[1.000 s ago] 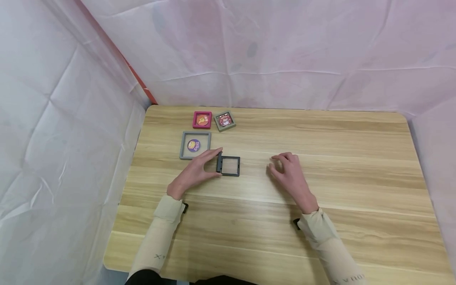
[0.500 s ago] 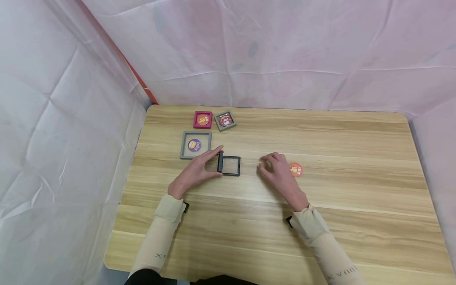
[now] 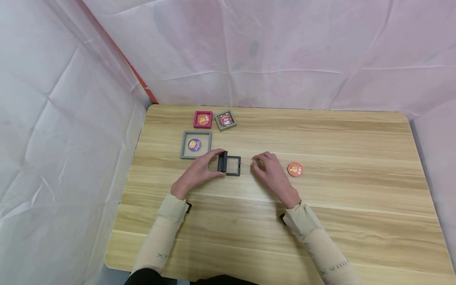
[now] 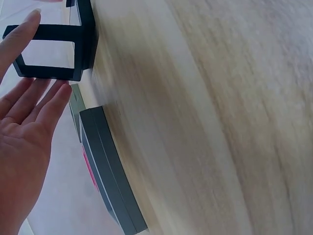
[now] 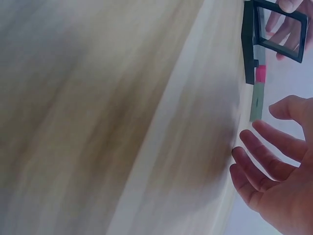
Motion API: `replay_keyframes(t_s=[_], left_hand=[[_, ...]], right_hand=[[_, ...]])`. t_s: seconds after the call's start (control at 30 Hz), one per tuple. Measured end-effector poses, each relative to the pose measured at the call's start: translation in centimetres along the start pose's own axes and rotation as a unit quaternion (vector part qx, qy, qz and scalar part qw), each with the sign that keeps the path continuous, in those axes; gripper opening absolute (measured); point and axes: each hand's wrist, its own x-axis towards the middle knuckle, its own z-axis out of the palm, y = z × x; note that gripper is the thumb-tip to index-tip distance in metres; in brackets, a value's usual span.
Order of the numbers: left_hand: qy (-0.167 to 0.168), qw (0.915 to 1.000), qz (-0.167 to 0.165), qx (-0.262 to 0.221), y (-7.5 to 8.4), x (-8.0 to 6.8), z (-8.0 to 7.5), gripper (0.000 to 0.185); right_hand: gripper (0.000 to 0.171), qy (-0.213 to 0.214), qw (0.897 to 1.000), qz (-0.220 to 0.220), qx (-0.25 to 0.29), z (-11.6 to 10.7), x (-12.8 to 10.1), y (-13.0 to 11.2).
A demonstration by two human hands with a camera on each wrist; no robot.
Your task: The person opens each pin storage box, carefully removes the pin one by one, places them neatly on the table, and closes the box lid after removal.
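The left hand now pinches the black frame's lid and has tipped it upright on the table; 1 s ago it lay flat. The right hand, empty with fingers loosely curled, has slid toward it, uncovering the orange badge

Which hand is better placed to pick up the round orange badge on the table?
Probably the right hand: the round orange badge lies just beside it, and it holds nothing. The left hand is lifting the black square frame's lid.
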Motion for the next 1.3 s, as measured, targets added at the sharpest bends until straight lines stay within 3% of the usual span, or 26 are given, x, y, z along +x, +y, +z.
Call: replay_keyframes(t_s=[0.23,0.53,1.3], left_hand=[[0.018,0.9989,0.032,0.030,0.0,0.1,0.6,0.084],[0.022,0.9977,0.059,0.026,-0.3,0.4,1.4,0.082],[0.027,0.9927,0.066,0.097,0.5,1.0,2.2,0.078]], right_hand=[[0.032,-0.013,1.000,-0.002,0.008,0.5,0.6,-1.0],[0.033,-0.027,0.999,-0.002,0.019,1.1,1.2,-2.2],[0.038,-0.007,0.999,-0.032,0.036,2.2,2.2,-4.1]])
